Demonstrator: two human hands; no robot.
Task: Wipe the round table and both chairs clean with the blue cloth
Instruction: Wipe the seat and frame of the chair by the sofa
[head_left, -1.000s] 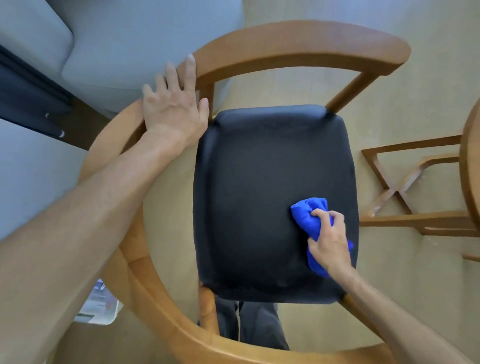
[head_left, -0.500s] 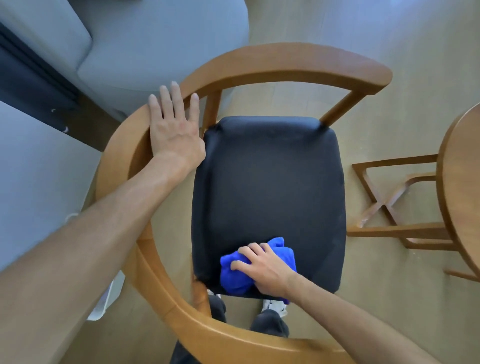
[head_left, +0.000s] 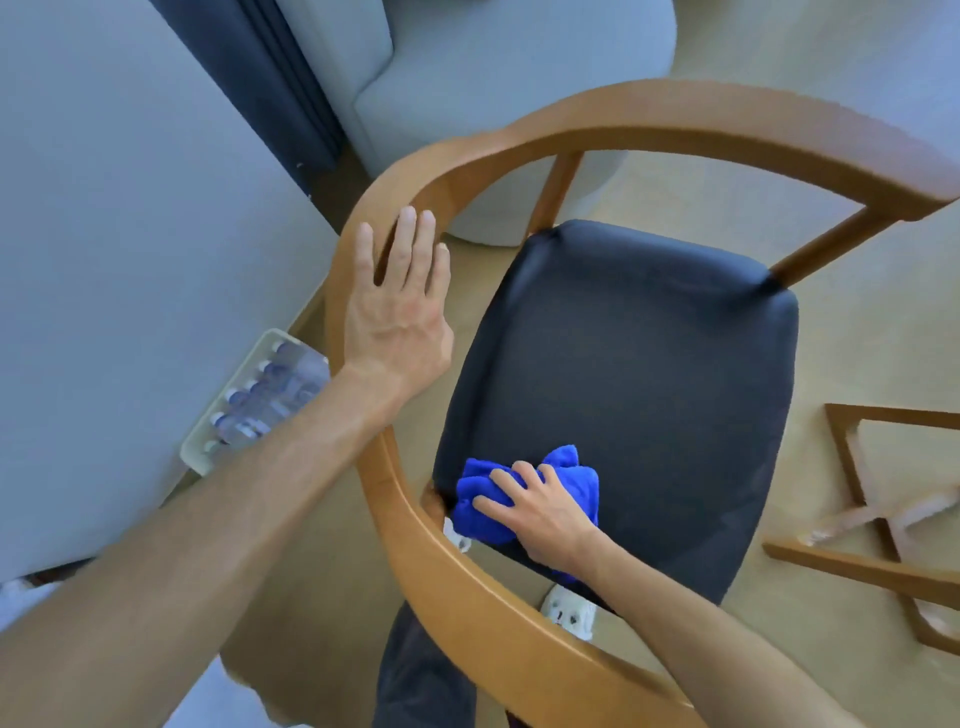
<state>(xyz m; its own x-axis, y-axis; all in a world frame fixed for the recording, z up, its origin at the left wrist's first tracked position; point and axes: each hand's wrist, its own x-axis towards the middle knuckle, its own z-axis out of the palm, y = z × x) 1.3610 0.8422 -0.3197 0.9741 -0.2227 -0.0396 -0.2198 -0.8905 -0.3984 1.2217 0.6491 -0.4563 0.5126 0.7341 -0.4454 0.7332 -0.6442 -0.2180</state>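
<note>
A wooden armchair (head_left: 675, 130) with a curved back rail and a black padded seat (head_left: 639, 353) fills the head view. The bunched blue cloth (head_left: 480, 493) lies on the seat's near left corner, and my right hand (head_left: 540, 512) presses down on it with the fingers curled over its folds. My left hand (head_left: 395, 306) rests flat on the curved rail at the left, fingers straight. The round table itself is out of view.
A wooden crossed table base (head_left: 878, 519) stands on the beige floor at the right. A grey sofa (head_left: 493, 57) sits behind the chair. A pack of water bottles (head_left: 265, 395) lies on the floor beside a grey wall at the left. My legs and shoe show below.
My right hand has swept the blue cloth from the seat's right edge across to its near left corner. The left hand has stayed on the rail, and the view has shifted right.
</note>
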